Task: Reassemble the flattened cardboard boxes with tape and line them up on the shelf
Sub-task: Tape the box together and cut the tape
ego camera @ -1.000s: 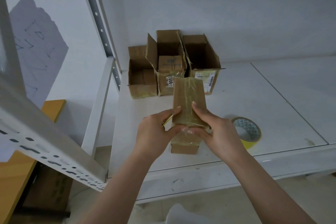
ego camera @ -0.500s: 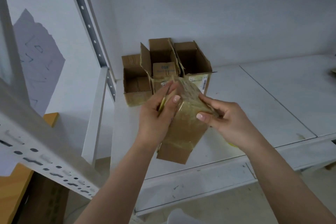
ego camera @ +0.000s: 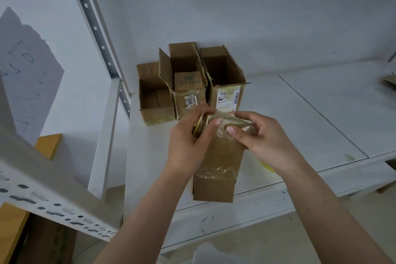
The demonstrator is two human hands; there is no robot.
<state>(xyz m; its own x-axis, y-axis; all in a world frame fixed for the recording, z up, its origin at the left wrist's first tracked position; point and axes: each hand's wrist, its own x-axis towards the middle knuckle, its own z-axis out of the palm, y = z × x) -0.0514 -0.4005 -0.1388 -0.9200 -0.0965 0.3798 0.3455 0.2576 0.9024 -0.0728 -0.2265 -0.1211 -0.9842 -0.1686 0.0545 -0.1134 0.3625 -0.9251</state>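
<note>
Now both hands, L (ego camera: 188, 146) & R (ego camera: 263, 141), pinch box (ego camera: 218, 167) top; light, floppy, tape-slick — grip by side creases.

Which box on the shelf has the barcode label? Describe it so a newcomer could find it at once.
On the white shelf, three open cardboard boxes stand in a row against the back wall near the left upright. It is the rightmost box, beside the middle box. Only it bears a large white shipping label with a barcode on its front face.
</note>
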